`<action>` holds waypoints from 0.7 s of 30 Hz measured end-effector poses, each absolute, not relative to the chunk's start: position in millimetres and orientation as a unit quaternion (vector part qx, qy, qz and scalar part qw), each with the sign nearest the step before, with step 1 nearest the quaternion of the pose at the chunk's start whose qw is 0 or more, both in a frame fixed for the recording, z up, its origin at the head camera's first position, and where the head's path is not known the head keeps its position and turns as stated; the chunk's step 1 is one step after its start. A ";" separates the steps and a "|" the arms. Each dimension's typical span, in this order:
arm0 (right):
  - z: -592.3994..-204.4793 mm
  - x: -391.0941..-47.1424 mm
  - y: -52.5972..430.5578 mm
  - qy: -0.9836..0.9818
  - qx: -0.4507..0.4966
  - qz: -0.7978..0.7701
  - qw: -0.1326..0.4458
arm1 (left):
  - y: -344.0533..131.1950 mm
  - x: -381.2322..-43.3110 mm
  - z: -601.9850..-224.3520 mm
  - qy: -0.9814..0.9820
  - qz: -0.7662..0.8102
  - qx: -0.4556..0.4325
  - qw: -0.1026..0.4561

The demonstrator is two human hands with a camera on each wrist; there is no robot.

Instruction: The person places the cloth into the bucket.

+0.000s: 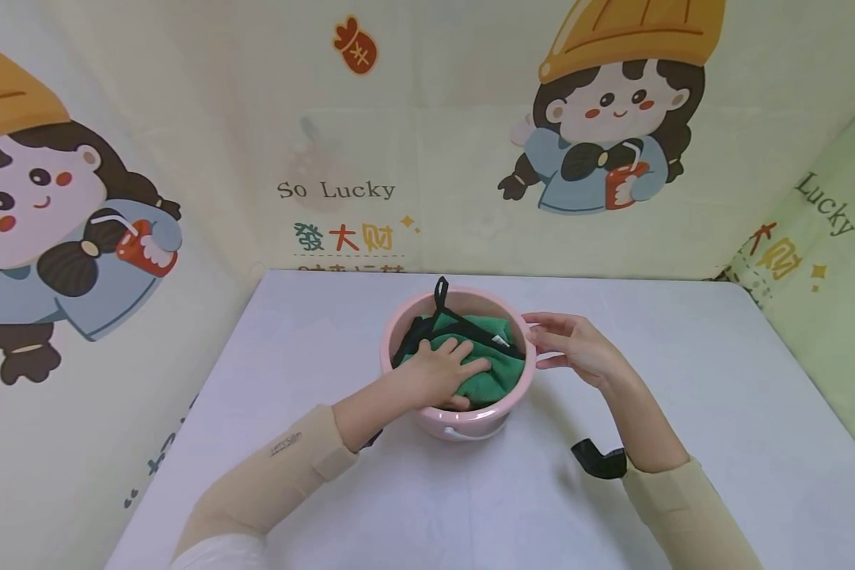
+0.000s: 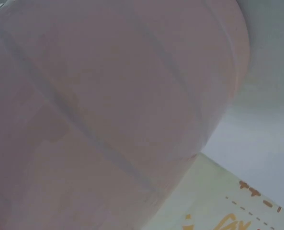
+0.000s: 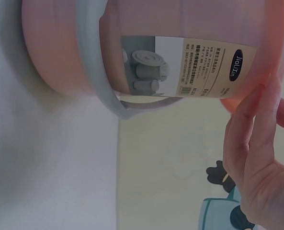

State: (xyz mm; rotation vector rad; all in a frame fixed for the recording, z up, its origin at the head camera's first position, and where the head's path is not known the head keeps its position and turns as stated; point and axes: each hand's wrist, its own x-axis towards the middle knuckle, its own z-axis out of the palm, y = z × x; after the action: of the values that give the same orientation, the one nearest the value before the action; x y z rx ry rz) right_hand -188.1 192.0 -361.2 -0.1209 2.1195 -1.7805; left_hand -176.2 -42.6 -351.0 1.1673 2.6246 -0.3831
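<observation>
A pink bucket (image 1: pixel 463 423) stands on the table, with a green cloth item with black trim (image 1: pixel 495 376) bunched inside it. A black loop of the cloth item sticks up over the back rim. My left hand (image 1: pixel 442 376) reaches over the front rim and presses on the green cloth, its fingers spread. At the bucket's right side, my right hand (image 1: pixel 577 344) touches the rim with its fingers fairly straight. In the right wrist view, the fingers (image 3: pixel 261 124) meet the rim beside the bucket's paper label (image 3: pixel 218 67). Only the bucket's pink wall (image 2: pixel 108 86) fills most of the left wrist view.
The bucket's pale handle (image 1: pixel 470 435) hangs down at the front. A white tabletop (image 1: pixel 313 332) surrounds the bucket. Behind and beside it hangs a cream backdrop (image 1: pixel 456 158) with cartoon prints. A black wrist-camera mount (image 1: pixel 598 459) juts from the right wrist.
</observation>
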 end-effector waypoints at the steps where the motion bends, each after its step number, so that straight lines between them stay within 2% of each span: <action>1: -361.0 -188.0 192.0 0.751 -0.043 -0.633 0.184 | -42.2 -176.8 -352.3 0.898 -0.130 0.400 0.128; 11: -361.3 -188.3 191.1 0.755 -0.038 -0.628 0.184 | -44.9 -178.2 -352.9 0.898 -0.106 0.400 0.153; 21: -356.9 -188.7 190.3 0.796 -0.082 -0.574 0.171 | -68.4 -193.5 -333.3 0.875 0.067 0.412 0.244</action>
State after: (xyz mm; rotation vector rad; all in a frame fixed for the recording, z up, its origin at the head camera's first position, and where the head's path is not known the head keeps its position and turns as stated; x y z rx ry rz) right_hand -188.7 190.3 -356.9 -0.2328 2.2604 -1.6310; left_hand -193.5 -68.4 -333.3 1.1257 2.3907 0.1835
